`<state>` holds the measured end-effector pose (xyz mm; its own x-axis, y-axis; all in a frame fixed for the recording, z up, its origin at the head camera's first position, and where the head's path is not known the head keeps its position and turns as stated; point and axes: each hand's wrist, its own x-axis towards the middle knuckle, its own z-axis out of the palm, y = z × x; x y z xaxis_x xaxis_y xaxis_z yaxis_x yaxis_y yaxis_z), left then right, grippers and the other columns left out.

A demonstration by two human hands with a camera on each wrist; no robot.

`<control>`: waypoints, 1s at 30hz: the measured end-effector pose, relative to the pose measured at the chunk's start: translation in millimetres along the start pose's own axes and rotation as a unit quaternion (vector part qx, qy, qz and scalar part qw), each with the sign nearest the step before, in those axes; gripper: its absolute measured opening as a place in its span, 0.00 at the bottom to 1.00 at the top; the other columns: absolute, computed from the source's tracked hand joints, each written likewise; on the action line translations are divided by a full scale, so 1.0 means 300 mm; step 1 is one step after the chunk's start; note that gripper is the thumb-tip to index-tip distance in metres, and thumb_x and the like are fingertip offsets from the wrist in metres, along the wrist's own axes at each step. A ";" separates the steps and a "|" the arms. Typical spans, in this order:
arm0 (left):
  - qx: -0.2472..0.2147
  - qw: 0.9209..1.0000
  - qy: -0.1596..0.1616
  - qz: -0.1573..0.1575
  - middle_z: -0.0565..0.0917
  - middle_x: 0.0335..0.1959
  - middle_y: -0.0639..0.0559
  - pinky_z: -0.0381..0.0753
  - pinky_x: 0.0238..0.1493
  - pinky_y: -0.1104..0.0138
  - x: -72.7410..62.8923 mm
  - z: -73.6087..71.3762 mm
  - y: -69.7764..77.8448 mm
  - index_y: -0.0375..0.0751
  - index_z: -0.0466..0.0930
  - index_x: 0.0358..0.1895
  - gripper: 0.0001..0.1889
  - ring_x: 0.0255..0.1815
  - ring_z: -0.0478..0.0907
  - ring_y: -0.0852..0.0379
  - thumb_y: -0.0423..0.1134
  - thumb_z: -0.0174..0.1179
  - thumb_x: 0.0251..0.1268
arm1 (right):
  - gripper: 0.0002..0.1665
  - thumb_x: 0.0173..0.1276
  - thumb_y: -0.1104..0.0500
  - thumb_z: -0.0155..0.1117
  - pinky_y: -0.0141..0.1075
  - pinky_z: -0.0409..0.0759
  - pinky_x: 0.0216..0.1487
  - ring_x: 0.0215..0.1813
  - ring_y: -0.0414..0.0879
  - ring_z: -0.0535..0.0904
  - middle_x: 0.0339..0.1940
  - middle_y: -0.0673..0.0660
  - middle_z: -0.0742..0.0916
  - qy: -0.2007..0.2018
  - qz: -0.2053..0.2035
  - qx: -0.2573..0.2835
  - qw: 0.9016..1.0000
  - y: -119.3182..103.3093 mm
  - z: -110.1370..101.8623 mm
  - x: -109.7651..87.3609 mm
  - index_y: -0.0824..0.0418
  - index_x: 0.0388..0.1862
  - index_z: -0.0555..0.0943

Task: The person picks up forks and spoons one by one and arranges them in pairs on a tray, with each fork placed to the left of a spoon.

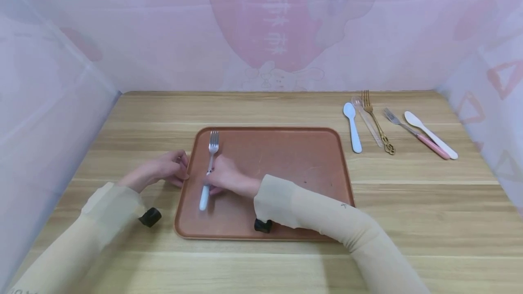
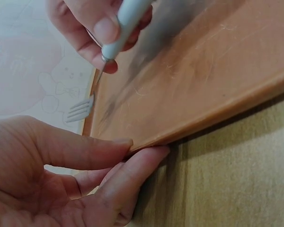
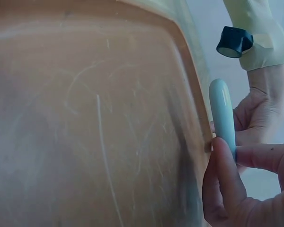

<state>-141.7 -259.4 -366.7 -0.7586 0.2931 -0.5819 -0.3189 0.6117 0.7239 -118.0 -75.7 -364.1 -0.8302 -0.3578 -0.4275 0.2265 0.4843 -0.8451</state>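
Note:
My right hand (image 1: 229, 177) is over the left part of a brown rectangular tray (image 1: 286, 171). It pinches a fork (image 1: 214, 142) with a pale blue-white handle and metal tines, which point toward the far side. In the left wrist view the fork (image 2: 125, 26) is held above the tray surface and casts a shadow. My left hand (image 1: 168, 168) is at the tray's left edge. Its thumb and index finger pinch the rim, as the left wrist view shows. From the right wrist the fork's rounded handle (image 3: 221, 106) appears between thumb and fingers.
Right of the tray lie a light-blue spoon (image 1: 352, 126), a clear utensil (image 1: 367, 121), a gold fork (image 1: 377, 124), a pink-handled fork (image 1: 416, 134) and a white spoon (image 1: 431, 135). They rest on a wooden table (image 1: 408, 221). Pale printed curtains (image 1: 163, 35) enclose its back and sides.

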 end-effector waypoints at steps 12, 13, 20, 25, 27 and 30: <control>0.000 1.000 0.006 -0.004 0.69 0.38 0.35 0.84 0.34 0.60 0.003 0.005 0.001 0.26 0.59 0.40 0.17 0.30 0.79 0.51 0.21 0.54 0.46 | 0.10 0.51 0.70 0.63 0.33 0.81 0.19 0.15 0.47 0.80 0.15 0.57 0.78 0.021 -0.008 0.009 1.000 0.008 0.030 0.018 0.65 0.27 0.70; 0.000 1.000 0.006 -0.004 0.69 0.39 0.35 0.84 0.34 0.60 0.004 0.005 0.000 0.26 0.59 0.40 0.17 0.30 0.79 0.51 0.21 0.54 0.46 | 0.10 0.51 0.70 0.63 0.33 0.81 0.18 0.15 0.47 0.80 0.15 0.56 0.78 0.023 -0.009 0.010 1.000 0.009 0.032 0.019 0.65 0.28 0.70; 0.005 1.000 0.003 -0.002 0.69 0.39 0.34 0.84 0.34 0.60 0.005 0.003 -0.002 0.26 0.59 0.40 0.17 0.31 0.79 0.50 0.22 0.54 0.46 | 0.13 0.51 0.68 0.64 0.32 0.81 0.18 0.15 0.45 0.80 0.17 0.55 0.78 0.037 -0.010 -0.011 0.999 0.012 0.040 0.021 0.63 0.31 0.69; 0.004 1.000 0.001 0.002 0.70 0.38 0.35 0.84 0.35 0.60 0.002 0.001 -0.001 0.26 0.59 0.40 0.16 0.31 0.78 0.51 0.22 0.53 0.47 | 0.13 0.52 0.66 0.64 0.31 0.80 0.17 0.16 0.44 0.80 0.17 0.54 0.79 0.044 -0.013 -0.030 0.999 0.013 0.047 0.023 0.61 0.30 0.68; 0.004 1.000 0.002 0.002 0.69 0.38 0.35 0.84 0.35 0.60 0.002 0.001 -0.001 0.26 0.59 0.41 0.17 0.31 0.78 0.51 0.22 0.53 0.47 | 0.13 0.52 0.67 0.63 0.31 0.80 0.17 0.16 0.44 0.80 0.18 0.53 0.78 0.045 -0.017 -0.033 0.998 0.013 0.050 0.023 0.61 0.32 0.68; 0.006 1.000 0.003 0.004 0.70 0.38 0.35 0.84 0.35 0.60 0.004 0.001 -0.002 0.26 0.59 0.41 0.17 0.31 0.78 0.51 0.22 0.53 0.47 | 0.13 0.53 0.67 0.61 0.31 0.79 0.17 0.16 0.44 0.80 0.16 0.53 0.78 0.047 -0.023 -0.041 0.998 0.013 0.052 0.023 0.60 0.35 0.67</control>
<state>-142.2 -259.2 -367.8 -0.7641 0.2942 -0.5742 -0.3066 0.6175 0.7244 -114.9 -88.8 -375.5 -0.8836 -0.3070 -0.3537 0.1479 0.5337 -0.8327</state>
